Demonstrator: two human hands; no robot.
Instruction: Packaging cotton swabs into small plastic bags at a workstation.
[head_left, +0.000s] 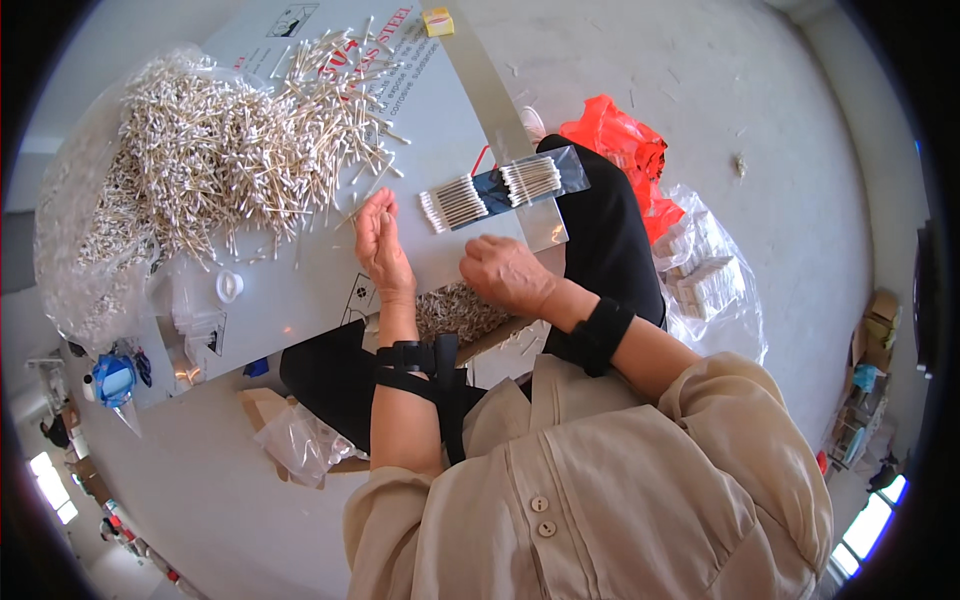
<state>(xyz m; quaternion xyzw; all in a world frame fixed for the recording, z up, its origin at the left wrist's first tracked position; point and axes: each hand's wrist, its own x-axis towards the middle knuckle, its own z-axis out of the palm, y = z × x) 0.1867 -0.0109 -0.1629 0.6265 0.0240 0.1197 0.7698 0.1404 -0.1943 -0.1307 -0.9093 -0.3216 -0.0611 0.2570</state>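
A big heap of cotton swabs with white tips and pale sticks spills out of a clear plastic bag onto the table's left side. My left hand is at the heap's right edge, fingers curled together; whatever they hold is hidden. To its right, my right hand is closed with its knuckles up, and its fingertips are out of sight. Just beyond the right hand, two neat rows of cotton swabs lie side by side across a dark strip with a clear end.
A small yellow box sits at the table's far edge. A round white lid and clear containers are at the near left. Below the table edge is a box of more swabs. Red and clear bags stand right of my leg.
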